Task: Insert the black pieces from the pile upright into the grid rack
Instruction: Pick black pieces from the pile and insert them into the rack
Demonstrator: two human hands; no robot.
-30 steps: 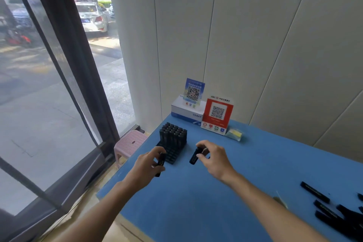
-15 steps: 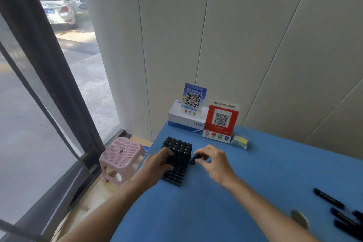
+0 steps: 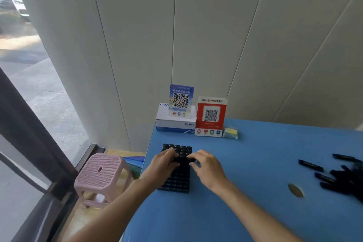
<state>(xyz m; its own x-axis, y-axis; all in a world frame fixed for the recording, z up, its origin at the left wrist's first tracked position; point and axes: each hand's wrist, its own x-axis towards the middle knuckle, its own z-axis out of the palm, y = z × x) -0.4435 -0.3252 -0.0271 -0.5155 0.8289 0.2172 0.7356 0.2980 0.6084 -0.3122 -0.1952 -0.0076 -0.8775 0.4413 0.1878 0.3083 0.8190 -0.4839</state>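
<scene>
Both hands over rack (image 3: 177,180) near table's (image 3: 245,192) left edge, left hand (image 3: 164,164) and right hand (image 3: 206,166) fingers curled on upright pieces (image 3: 181,149), grip unclear, pile (image 3: 341,177) at right edge

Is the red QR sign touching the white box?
Cannot tell: the head view shows the red QR sign overlapping the white box edge, no visible gap.

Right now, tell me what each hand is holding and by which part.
Both hands are over the black rack. The right hand seems to pinch a black piece near its top. Whether the left hand holds anything cannot be told.
</scene>
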